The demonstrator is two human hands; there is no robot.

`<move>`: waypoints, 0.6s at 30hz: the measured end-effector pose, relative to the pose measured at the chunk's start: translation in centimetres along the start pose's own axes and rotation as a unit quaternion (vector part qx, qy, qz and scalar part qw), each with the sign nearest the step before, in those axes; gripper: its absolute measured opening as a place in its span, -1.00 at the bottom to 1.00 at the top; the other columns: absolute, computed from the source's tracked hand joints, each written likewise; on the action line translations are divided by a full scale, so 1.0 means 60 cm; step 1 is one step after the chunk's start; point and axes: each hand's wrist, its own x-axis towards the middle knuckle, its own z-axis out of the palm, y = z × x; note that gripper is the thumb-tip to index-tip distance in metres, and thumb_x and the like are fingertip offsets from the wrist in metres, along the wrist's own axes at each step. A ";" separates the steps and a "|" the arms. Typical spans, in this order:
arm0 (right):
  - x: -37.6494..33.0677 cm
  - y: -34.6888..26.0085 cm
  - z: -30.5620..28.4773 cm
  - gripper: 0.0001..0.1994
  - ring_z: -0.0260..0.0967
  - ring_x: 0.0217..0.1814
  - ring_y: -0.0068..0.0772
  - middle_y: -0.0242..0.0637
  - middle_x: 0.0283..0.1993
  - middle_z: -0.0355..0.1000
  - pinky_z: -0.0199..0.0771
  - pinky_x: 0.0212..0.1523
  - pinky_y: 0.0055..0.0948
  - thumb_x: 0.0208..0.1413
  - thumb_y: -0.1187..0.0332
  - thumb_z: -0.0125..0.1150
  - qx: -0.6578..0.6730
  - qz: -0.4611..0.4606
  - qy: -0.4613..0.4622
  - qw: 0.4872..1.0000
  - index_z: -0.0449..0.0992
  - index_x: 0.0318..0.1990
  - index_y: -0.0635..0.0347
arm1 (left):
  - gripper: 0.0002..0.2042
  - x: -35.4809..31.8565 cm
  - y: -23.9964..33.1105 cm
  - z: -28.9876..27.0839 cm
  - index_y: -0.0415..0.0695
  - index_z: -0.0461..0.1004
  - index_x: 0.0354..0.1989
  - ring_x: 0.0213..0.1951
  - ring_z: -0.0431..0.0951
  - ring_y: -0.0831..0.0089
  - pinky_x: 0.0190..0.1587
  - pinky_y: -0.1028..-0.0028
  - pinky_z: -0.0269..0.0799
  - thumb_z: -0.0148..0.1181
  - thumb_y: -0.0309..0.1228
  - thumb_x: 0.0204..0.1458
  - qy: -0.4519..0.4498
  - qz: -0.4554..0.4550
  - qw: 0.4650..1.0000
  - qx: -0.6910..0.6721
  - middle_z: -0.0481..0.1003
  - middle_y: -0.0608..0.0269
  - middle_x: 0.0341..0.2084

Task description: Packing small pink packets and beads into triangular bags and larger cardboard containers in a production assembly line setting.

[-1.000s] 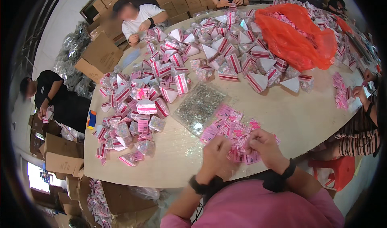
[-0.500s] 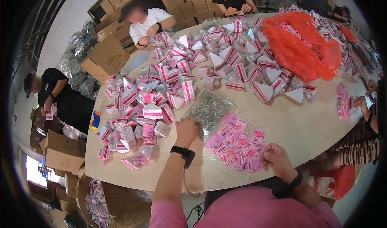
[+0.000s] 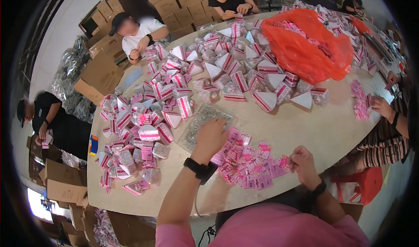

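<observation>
Centre frame: left hand (image 3: 212,135) reaches, fingers curled, into the clear bag of metal pieces (image 3: 201,120); right hand (image 3: 302,159) pinches a pink tag (image 3: 284,162) beside the pink tag pile (image 3: 246,162).

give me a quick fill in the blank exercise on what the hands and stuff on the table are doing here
1. The left hand reaches into a clear bag of small ____ parts.
2. The right hand pinches a small ____ card at the edge of the pile of cards.
3. The big plastic bag farther up the table is ____ in colour.

Missing words: metal; pink; orange
</observation>
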 end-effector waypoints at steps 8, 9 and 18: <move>-0.001 0.026 -0.066 -0.95 0.32 -0.56 -0.45 -0.20 -0.49 0.40 0.30 -0.56 -0.53 0.09 0.53 -0.02 0.032 -0.029 0.001 0.999 0.26 -0.31 0.22 | -0.82 0.000 0.082 0.043 -0.18 0.49 -0.33 -0.25 0.47 0.04 -0.19 0.20 0.37 0.17 -0.36 -0.08 -0.163 0.024 0.982 -0.093 0.48 -0.01 -0.36; 0.000 0.025 -0.067 -0.95 0.32 -0.55 -0.44 -0.20 -0.48 0.40 0.30 -0.55 -0.52 0.10 0.52 -0.02 0.039 -0.027 -0.004 0.999 0.26 -0.30 0.22 | -0.82 -0.013 0.093 0.056 -0.18 0.48 -0.34 -0.27 0.47 0.04 -0.20 0.20 0.37 0.17 -0.37 -0.08 -0.160 0.048 0.980 -0.107 0.47 0.00 -0.38; 0.008 0.019 -0.087 -0.94 0.35 -0.50 -0.44 -0.23 -0.42 0.42 0.30 -0.53 -0.50 0.14 0.45 0.01 0.134 -0.015 -0.045 0.990 0.28 -0.27 0.18 | -0.64 -0.086 0.226 0.154 -0.14 0.37 -0.15 -0.06 0.33 0.14 -0.02 0.19 0.23 0.25 -0.40 -0.19 -0.058 0.166 0.980 -0.096 0.38 0.14 -0.22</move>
